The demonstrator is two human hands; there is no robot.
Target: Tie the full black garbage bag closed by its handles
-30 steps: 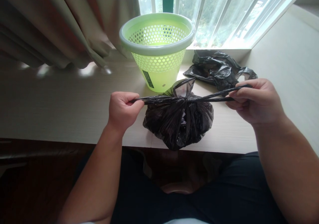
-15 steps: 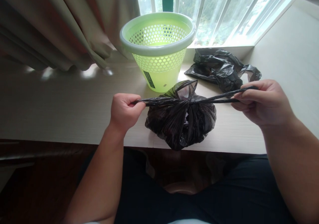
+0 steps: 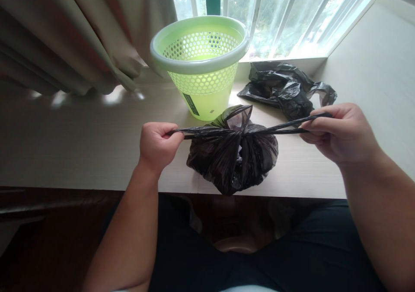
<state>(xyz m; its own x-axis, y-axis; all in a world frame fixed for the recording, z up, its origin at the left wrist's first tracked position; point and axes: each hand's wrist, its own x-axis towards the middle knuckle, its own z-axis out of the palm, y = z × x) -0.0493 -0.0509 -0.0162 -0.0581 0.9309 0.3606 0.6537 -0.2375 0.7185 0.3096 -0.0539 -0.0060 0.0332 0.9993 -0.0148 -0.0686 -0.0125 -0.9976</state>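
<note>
A stuffed bag (image 3: 231,162) of thin black plastic sits at the front edge of the window ledge (image 3: 81,153), its top gathered in the middle. The left hand (image 3: 159,147) has its fingers clenched around the twisted plastic on one side; the right hand (image 3: 340,132) grasps two strands on the other, all stretched taut. Behind the bag stands a green basket (image 3: 202,97); right of that, toward the ledge's back edge, lies a crumpled bag (image 3: 292,91), also black.

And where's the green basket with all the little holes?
In the head view, the green basket stands upright near the top, just left of centre, behind the gathered black bag, between the curtain and the crumpled black bag.
</note>
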